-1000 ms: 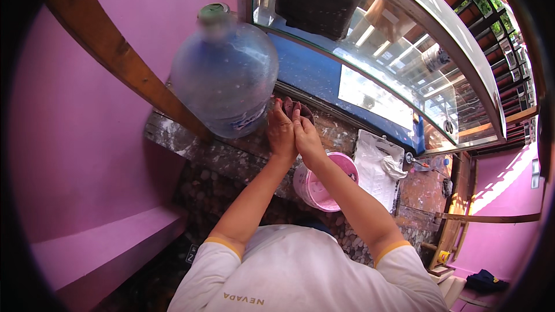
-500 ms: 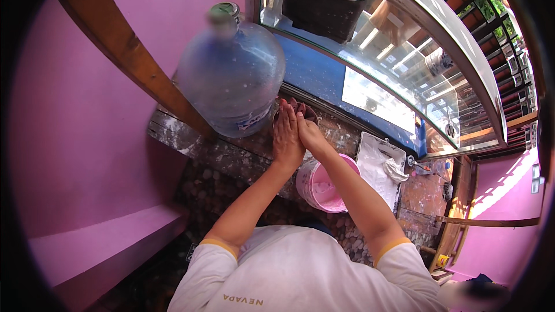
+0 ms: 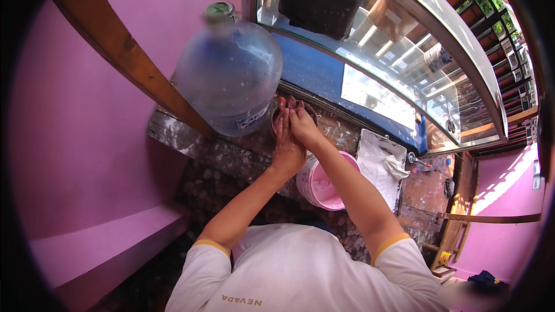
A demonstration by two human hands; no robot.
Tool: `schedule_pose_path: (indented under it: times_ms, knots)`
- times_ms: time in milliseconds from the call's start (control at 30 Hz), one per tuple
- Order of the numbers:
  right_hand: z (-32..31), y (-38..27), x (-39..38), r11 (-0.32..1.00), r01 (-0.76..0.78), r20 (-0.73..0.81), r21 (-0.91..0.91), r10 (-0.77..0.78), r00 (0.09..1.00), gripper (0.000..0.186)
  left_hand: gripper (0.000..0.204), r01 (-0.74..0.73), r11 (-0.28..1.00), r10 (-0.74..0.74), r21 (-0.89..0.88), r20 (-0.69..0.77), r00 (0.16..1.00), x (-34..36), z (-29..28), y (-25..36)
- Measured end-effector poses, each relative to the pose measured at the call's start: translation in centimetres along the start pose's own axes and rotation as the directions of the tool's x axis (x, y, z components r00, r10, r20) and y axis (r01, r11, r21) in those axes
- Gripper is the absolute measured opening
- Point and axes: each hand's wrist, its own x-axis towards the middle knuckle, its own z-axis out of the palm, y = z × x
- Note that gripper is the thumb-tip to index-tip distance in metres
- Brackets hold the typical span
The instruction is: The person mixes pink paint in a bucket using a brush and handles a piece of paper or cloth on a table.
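Note:
My left hand (image 3: 287, 146) and my right hand (image 3: 303, 127) are pressed against each other over a small round dark container (image 3: 307, 115) on the paint-stained wooden bench (image 3: 173, 136). Reddish-brown pieces show just beyond my fingertips; I cannot make out what they are or whether my palms hold anything. A large translucent blue water jug (image 3: 225, 81) stands close on the left. A pink bucket (image 3: 321, 190) sits below my right forearm, with pink paint inside. To its right lies a white paint tray (image 3: 376, 162) with a pale crumpled item on it.
A glass display case (image 3: 393, 46) with a black bag (image 3: 315, 8) inside spans the back. A slanted wooden beam (image 3: 115, 46) runs beside the pink wall (image 3: 69, 127) at left. A plastic bottle (image 3: 442, 163) and a tool lie at right, near a wooden rail (image 3: 491, 218).
My hands stay together while shifting slightly over the round container. My right fingers now bend more over the left, and more of the reddish pieces shows beyond the fingertips.

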Motion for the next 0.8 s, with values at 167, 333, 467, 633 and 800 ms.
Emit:
schedule_pose_path:
  times_ms: [167,333,467,633,800]
  knots:
    - [-0.8,1.8,3.6,0.992,0.119,-0.019,-0.045,-0.12,0.993,0.043,0.071,-0.136,0.948,0.099,-0.288,-0.137,0.986,0.9,-1.2,1.1]
    - [-1.3,0.6,3.5,0.944,-0.09,0.167,0.319,0.037,0.985,0.036,0.062,0.251,0.33,-0.143,-0.91,0.214,0.966,-0.2,-1.7,-0.5]
    - [-1.1,2.1,3.2,0.921,0.028,-0.019,0.389,-0.023,1.0,0.04,0.066,0.219,-0.189,-0.229,-0.957,0.26,0.938,-0.1,-1.1,0.2]
    - [-1.2,1.7,1.0,0.952,0.307,-0.141,-0.019,-0.307,0.941,0.035,0.072,0.254,-0.599,-0.199,-0.759,0.449,0.871,1.4,-2.4,-0.2]
    - [-4.3,2.2,-1.8,0.736,0.646,0.133,-0.204,-0.633,0.763,0.028,0.07,0.411,-0.489,-0.259,-0.77,0.578,0.774,2.4,-2.5,-2.4]
